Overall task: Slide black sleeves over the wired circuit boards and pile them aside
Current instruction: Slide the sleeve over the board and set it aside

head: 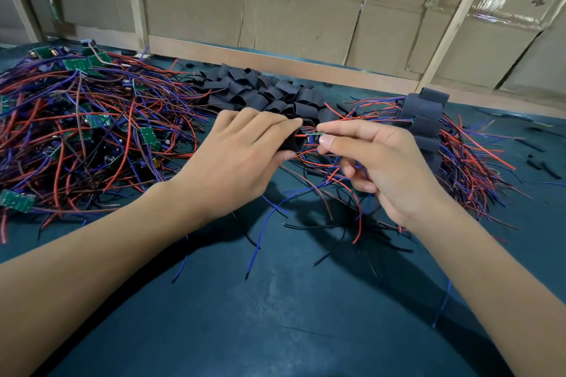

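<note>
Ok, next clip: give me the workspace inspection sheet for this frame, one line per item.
Surface: dark green mat, bare in front of the person.
Job's things: unsleeved boards heaped far left; loose sleeves piled at the back; sleeved pile at right.
Clutter: stray black offcuts on the mat at far right.
Hands: left hand grips a black sleeve; right hand pinches a small green board at the sleeve's mouth, not yet inside.
Cables: red, blue and black wires trail from the right hand onto the mat.
Surroundings: cardboard wall with wooden battens behind the bench.
</note>
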`<move>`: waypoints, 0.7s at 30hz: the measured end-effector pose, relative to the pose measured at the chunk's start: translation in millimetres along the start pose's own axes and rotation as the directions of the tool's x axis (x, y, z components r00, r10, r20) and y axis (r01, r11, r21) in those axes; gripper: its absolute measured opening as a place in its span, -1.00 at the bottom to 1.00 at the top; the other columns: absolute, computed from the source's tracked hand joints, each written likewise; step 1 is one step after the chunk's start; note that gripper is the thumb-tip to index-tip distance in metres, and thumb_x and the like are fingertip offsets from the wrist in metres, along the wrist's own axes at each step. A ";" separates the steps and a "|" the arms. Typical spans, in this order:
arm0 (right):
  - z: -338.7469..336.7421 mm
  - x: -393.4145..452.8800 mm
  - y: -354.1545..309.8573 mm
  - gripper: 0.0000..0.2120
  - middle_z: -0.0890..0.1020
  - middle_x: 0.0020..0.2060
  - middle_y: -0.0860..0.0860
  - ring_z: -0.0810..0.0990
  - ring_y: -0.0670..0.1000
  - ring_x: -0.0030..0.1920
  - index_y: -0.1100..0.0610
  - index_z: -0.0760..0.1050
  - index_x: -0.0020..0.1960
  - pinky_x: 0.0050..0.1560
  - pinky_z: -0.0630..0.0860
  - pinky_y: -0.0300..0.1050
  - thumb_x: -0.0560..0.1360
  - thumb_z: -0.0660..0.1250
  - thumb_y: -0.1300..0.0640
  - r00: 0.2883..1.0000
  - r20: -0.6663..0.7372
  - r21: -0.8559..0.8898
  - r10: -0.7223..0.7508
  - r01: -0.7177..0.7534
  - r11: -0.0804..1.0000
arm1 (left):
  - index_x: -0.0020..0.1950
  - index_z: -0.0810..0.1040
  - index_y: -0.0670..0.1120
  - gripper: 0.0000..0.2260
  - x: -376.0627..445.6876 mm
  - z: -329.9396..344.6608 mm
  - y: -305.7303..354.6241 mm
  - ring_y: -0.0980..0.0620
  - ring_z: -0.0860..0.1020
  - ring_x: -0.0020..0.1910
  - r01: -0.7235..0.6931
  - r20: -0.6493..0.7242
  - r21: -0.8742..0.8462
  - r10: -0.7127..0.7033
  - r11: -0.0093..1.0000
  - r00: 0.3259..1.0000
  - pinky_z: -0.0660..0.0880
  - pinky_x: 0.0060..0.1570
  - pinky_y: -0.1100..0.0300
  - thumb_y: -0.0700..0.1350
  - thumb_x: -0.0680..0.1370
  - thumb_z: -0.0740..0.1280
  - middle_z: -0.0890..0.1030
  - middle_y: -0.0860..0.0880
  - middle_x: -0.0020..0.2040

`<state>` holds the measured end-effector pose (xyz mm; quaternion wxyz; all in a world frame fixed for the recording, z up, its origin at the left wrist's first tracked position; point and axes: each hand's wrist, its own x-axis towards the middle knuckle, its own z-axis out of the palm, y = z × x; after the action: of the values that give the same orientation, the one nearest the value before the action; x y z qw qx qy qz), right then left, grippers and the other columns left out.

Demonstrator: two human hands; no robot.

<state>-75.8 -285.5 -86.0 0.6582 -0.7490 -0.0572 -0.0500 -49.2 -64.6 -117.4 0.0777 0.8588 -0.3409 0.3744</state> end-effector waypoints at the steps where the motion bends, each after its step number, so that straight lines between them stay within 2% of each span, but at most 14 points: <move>1: 0.4 -0.1 0.6 -0.85 0.73 -0.14 0.16 0.40 -0.09 -0.44 0.02 0.74 0.04 -0.56 0.20 -0.33 0.48 0.51 0.15 1.000 -0.006 -0.005 -0.019 0.019 1.000 | 0.44 0.47 -0.19 -0.61 0.6 -0.1 1.5 -0.22 0.55 0.14 -0.012 -0.003 -0.006 0.012 1.000 1.000 0.45 0.07 -0.10 -0.02 0.67 0.25 0.58 -0.12 0.27; 3: 0.1 0.1 1.8 -0.84 0.71 -0.20 0.09 0.40 -0.09 -0.44 0.00 0.74 0.06 -0.55 0.22 -0.34 0.49 0.52 0.15 0.998 -0.024 -0.023 -0.056 0.055 0.998 | 0.45 0.45 -0.23 -0.59 1.3 0.2 3.3 -0.25 0.54 0.13 -0.014 -0.017 -0.043 0.014 0.999 1.000 0.46 0.08 -0.13 -0.04 0.67 0.25 0.57 -0.15 0.28; 6: -0.8 0.3 2.4 -0.81 0.69 -0.22 -0.04 0.44 -0.12 -0.42 -0.03 0.75 0.05 -0.50 0.28 -0.39 0.49 0.52 0.20 0.987 -0.031 -0.077 -0.160 0.157 0.985 | 0.44 0.42 -0.31 -0.58 1.3 3.1 4.0 -0.27 0.52 0.14 0.004 -0.034 -0.154 -0.010 0.988 0.999 0.44 0.22 -0.09 -0.09 0.67 0.28 0.56 -0.22 0.26; 9: 0.0 -1.9 1.5 -0.72 0.71 -0.20 -0.12 0.57 -0.23 -0.32 -0.03 0.72 0.07 -0.33 0.43 -0.45 0.47 0.52 0.30 0.943 0.012 -0.144 -0.332 0.330 0.933 | 0.41 0.44 -0.35 -0.60 1.4 4.5 2.9 -0.27 0.53 0.14 0.018 -0.041 -0.207 -0.027 0.978 0.999 0.42 0.27 0.00 -0.14 0.66 0.31 0.58 -0.24 0.23; 12: 0.1 -3.4 1.9 -0.69 0.69 -0.13 -0.11 0.58 -0.24 -0.25 0.01 0.71 0.10 -0.18 0.47 -0.42 0.46 0.52 0.34 0.907 0.051 -0.185 -0.418 0.420 0.889 | 0.39 0.46 -0.35 -0.62 1.9 2.7 1.6 -0.27 0.54 0.12 -0.015 -0.055 -0.219 0.003 0.976 0.998 0.44 0.24 -0.01 -0.13 0.67 0.27 0.58 -0.23 0.23; 15: 1.3 -4.5 2.9 -0.68 0.68 -0.09 -0.09 0.50 -0.19 -0.33 -0.03 0.71 0.08 -0.21 0.43 -0.34 0.45 0.53 0.33 0.895 0.079 -0.251 -0.438 0.443 0.861 | 0.39 0.48 -0.33 -0.65 2.0 -0.3 1.9 -0.27 0.55 0.10 -0.074 -0.100 -0.177 0.057 0.981 0.993 0.48 0.15 -0.11 -0.13 0.68 0.27 0.59 -0.20 0.24; 18: 3.0 -4.0 4.3 -0.70 0.71 -0.12 -0.12 0.46 -0.10 -0.34 -0.13 0.69 0.04 -0.22 0.47 -0.23 0.43 0.57 0.23 0.904 0.053 -0.274 -0.424 0.422 0.864 | 0.38 0.50 -0.31 -0.66 1.7 -1.2 3.0 -0.28 0.57 0.08 -0.098 -0.117 -0.152 0.080 0.984 0.990 0.50 0.06 -0.17 -0.12 0.68 0.28 0.60 -0.19 0.23; 21: 2.0 -3.0 4.6 -0.83 0.71 -0.22 -0.15 0.49 -0.08 -0.36 -0.09 0.68 -0.06 -0.26 0.47 -0.29 0.42 0.56 0.14 0.916 0.031 -0.246 -0.400 0.395 0.885 | 0.37 0.51 -0.30 -0.66 2.0 -0.8 2.1 -0.27 0.57 0.06 -0.091 -0.130 -0.143 0.073 0.986 0.989 0.50 0.04 -0.16 -0.11 0.68 0.29 0.61 -0.17 0.21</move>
<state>-78.1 -284.1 -91.3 0.5359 -0.7969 -0.1961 -0.1982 -50.1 -66.9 -115.8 0.1468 0.8110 -0.3974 0.4035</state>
